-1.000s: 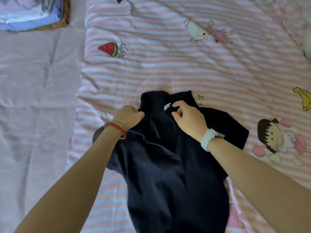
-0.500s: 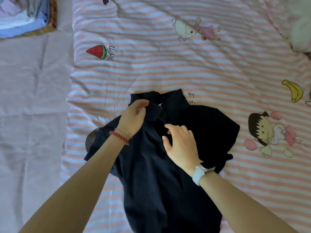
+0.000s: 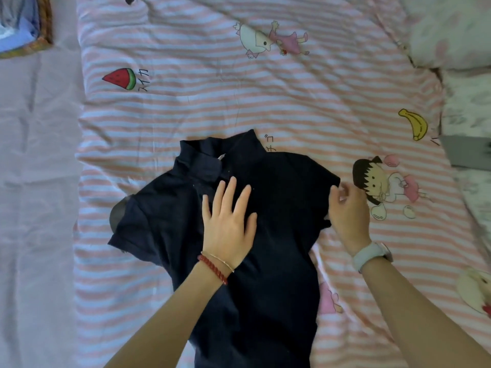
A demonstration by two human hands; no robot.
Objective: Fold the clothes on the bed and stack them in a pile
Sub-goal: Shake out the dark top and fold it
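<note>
Shirt [image 3: 265, 261] lies at lower centre of the frame on the quilt [image 3: 292, 102], collar toward the top. Left hand [image 3: 228, 224] rests flat on the shirt's chest; right hand [image 3: 348, 216] sits at the shirt's right sleeve edge. Folded pile [image 3: 18, 25] occupies the upper left corner, on the sheet [image 3: 34, 181] left of the quilt. Pillow [image 3: 451, 30] lies upper right.

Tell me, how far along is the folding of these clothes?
Some looks done: a pile of folded clothes sits at the top left corner. In hand is a dark polo shirt, spread flat and unfolded on the striped quilt. The left hand presses flat on its chest, while the right hand pinches the sleeve edge. Left: fold this shirt and add it to the pile.
</note>
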